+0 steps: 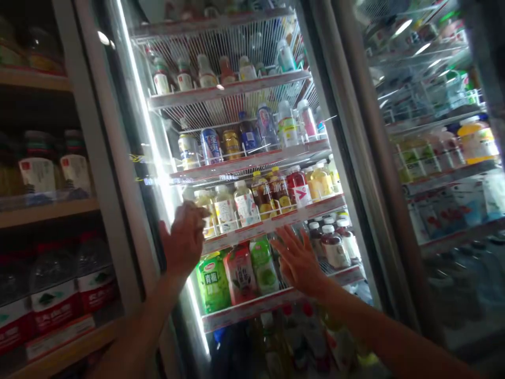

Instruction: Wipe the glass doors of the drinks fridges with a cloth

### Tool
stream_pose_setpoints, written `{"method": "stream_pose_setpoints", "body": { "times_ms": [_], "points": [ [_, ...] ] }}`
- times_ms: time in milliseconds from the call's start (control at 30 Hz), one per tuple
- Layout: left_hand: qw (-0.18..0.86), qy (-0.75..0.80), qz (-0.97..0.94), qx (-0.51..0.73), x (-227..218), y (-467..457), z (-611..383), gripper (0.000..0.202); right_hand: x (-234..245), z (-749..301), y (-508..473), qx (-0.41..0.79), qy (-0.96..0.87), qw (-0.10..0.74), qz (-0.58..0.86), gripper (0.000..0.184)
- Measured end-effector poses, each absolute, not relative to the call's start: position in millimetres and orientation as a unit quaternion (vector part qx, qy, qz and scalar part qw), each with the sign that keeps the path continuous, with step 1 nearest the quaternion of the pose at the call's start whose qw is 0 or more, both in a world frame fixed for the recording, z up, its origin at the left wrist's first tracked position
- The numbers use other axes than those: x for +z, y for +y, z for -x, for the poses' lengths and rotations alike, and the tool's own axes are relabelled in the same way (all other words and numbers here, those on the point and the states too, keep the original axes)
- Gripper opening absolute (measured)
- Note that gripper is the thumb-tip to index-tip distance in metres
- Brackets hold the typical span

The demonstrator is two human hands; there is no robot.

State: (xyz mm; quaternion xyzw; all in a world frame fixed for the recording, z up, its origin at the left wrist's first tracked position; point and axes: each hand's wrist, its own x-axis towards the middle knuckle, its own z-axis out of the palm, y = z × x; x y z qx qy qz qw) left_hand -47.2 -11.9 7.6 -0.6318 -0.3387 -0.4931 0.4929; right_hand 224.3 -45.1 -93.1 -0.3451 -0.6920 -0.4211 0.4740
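Note:
My left hand [183,237] is raised before the left side of a lit drinks fridge, near a pale-yellow bottle [211,216] that it partly covers. Its fingers are loosely bent and slightly blurred, one stands apart, and I see nothing held in them. With fingers spread, my right hand [295,258] hovers in front of the lower shelf and holds nothing. Between the hands stand a green carton-like bottle [213,281], a red tea bottle [240,273] and a green bottle with a round fruit picture [265,266]. Whether either hand touches anything is unclear.
Shelves of cans and bottles rise above, including a blue can [211,146] and a red-labelled bottle [299,187]. A metal door frame [366,158] runs down the right side. Dark side shelves [51,210] with large bottles stand on the left.

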Motion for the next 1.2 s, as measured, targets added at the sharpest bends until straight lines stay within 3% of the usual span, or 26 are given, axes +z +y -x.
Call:
{"method": "stream_pose_setpoints", "body": {
  "times_ms": [100,267,400,467,633,767,833,1000,1133,1200],
  "points": [
    [0.450,-0.388,0.562,-0.576,16,-11,31,0.050,-85,-230,-45,-0.419,-0.671,0.493,0.363,0.044],
    [0.521,-0.252,0.709,-0.403,10,-9,6,0.054,-74,-231,-46,-0.417,-0.663,0.505,0.364,0.044],
    [0.476,-0.340,0.592,-0.554,25,-6,8,0.053,-68,-241,-46,-0.408,-0.646,0.517,0.386,0.046],
    [0.467,-0.335,0.588,-0.569,25,-7,0,0.053,-67,-247,-46,-0.401,-0.635,0.523,0.403,0.048],
    [0.534,-0.157,0.758,-0.339,19,-9,-27,0.052,-68,-261,-47,-0.411,-0.636,0.511,0.406,0.046],
    [0.497,-0.262,0.657,-0.503,41,-5,-45,0.049,-67,-279,-47,-0.407,-0.610,0.525,0.432,0.047],
    [0.490,-0.266,0.642,-0.526,43,-3,-60,0.049,-69,-289,-48,-0.407,-0.601,0.529,0.440,0.047],
    [0.565,-0.098,0.764,-0.294,43,-2,-105,0.046,-77,-313,-52,-0.417,-0.622,0.490,0.446,0.046],
    [0.518,-0.200,0.706,-0.439,61,1,-142,0.047,-81,-340,-56,-0.421,-0.585,0.504,0.476,0.047],
    [0.502,-0.201,0.710,-0.450,53,2,-164,0.047,-82,-353,-58,-0.426,-0.574,0.507,0.482,0.047]
  ]
}}
